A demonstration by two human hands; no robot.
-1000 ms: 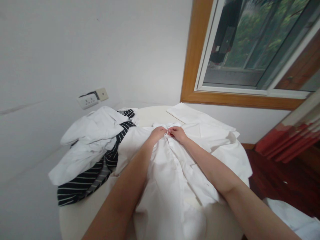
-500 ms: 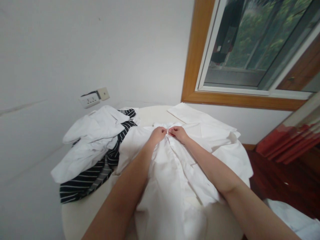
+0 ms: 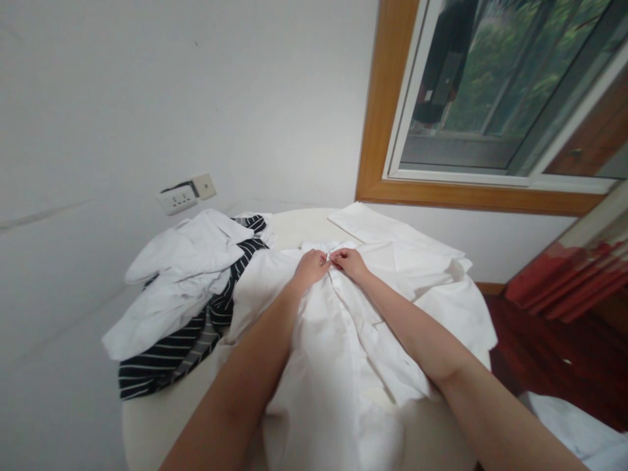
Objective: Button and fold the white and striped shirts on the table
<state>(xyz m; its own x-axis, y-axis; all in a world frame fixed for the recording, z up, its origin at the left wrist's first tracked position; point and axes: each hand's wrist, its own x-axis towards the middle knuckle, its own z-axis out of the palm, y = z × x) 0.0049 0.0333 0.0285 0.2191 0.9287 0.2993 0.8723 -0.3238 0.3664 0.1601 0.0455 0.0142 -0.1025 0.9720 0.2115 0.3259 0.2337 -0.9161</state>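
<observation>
A white button shirt (image 3: 338,340) lies spread front-up over a round cream table (image 3: 161,418). My left hand (image 3: 310,266) and my right hand (image 3: 349,262) meet at the top of its placket, just below the collar. Both hands are closed in a pinch on the shirt's front edges, fingertips almost touching each other. What sits between the fingertips is too small to make out. My forearms stretch across the shirt's body.
A heap of white garments (image 3: 181,275) and a black-and-white striped garment (image 3: 196,330) lies at the table's left. A folded white cloth (image 3: 377,226) rests at the back. A wall socket (image 3: 184,193) is behind; a wood-framed window (image 3: 490,98) and red floor (image 3: 540,353) are to the right.
Both hands have stayed pinched at the shirt's collar end, with only small finger movements. The view has shifted slightly.
</observation>
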